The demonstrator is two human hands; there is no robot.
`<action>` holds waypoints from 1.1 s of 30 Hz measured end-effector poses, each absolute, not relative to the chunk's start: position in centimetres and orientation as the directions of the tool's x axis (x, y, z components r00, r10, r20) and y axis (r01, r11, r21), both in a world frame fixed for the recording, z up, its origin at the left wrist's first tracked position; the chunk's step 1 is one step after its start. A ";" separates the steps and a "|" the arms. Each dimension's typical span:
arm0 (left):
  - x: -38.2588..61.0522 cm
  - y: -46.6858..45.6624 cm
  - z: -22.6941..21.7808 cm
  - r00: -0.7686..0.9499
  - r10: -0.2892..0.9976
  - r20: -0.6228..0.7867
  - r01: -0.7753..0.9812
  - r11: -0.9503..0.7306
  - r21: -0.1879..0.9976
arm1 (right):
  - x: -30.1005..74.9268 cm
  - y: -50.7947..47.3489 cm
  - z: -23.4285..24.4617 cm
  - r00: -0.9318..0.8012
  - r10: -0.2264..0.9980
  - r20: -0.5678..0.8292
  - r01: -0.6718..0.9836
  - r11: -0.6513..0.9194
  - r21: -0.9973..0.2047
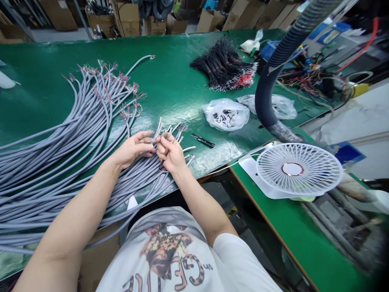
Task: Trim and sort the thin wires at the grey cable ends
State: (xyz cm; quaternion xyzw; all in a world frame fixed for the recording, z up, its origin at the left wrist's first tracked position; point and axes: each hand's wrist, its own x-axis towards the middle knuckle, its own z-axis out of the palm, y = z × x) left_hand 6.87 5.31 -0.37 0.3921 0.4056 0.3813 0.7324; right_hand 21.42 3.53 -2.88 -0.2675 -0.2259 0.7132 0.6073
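A large bundle of grey sheathed cables (75,134) fans across the green-topped workbench (170,85), with stripped ends showing thin red and white wires. My left hand (132,149) curls around several cable ends near the bundle's right side. My right hand (170,153) pinches a cable end close to my left fingers, and the two hands nearly touch. The pinched inner wires are partly hidden by my fingers. Just right of my right hand lies a pair of black-handled wire cutters (202,140).
Behind the hands are a heap of black wires with red and white ends (225,67) and clear plastic bags (226,114). A black corrugated hose (267,93) rises at right. A white fan guard (299,169) lies on a lower green bench. Cardboard boxes stand beyond.
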 end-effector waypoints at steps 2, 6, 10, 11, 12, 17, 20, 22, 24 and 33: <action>6.9 5.4 -0.6 0.393 0.870 -0.299 -0.187 0.394 0.900 | 21.4 3.6 -3.0 -0.112 0.989 -0.099 -0.744 -0.150 -0.651; 7.2 5.5 -1.1 0.331 0.908 -0.256 -0.186 0.329 0.926 | 21.3 3.6 -2.9 -0.108 0.992 -0.059 -0.700 -0.118 -0.704; 7.6 5.3 -1.4 0.304 0.932 -0.198 -0.163 0.255 0.953 | 20.8 3.7 -2.4 -0.017 0.998 -0.059 -0.582 -0.058 -0.811; 7.7 5.2 -1.5 0.296 0.938 -0.180 -0.158 0.234 0.959 | 20.7 3.8 -2.3 0.018 0.998 -0.060 -0.557 -0.040 -0.829; 7.7 5.2 -1.5 0.287 0.944 -0.164 -0.155 0.215 0.964 | 20.6 3.9 -2.3 0.043 0.997 -0.060 -0.538 -0.028 -0.842; 7.9 5.1 -1.4 0.229 0.967 -0.114 -0.166 0.154 0.974 | 20.6 4.0 -2.4 0.051 0.996 -0.076 -0.551 -0.035 -0.833; 7.9 5.1 -1.2 0.180 0.976 -0.121 -0.185 0.155 0.970 | 20.7 3.9 -2.8 0.024 0.995 -0.093 -0.587 -0.061 -0.807; 8.0 5.0 -1.0 0.154 0.980 -0.126 -0.206 0.157 0.966 | 20.7 3.8 -2.9 -0.007 0.994 -0.106 -0.594 -0.089 -0.800; 7.8 5.1 -0.8 0.135 0.982 -0.132 -0.247 0.162 0.955 | 20.6 3.8 -3.0 -0.030 0.991 -0.127 -0.598 -0.120 -0.792; 7.1 5.7 -0.4 0.142 0.971 -0.191 -0.365 0.231 0.902 | 21.6 4.3 -2.3 0.088 0.979 -0.181 -0.558 -0.102 -0.824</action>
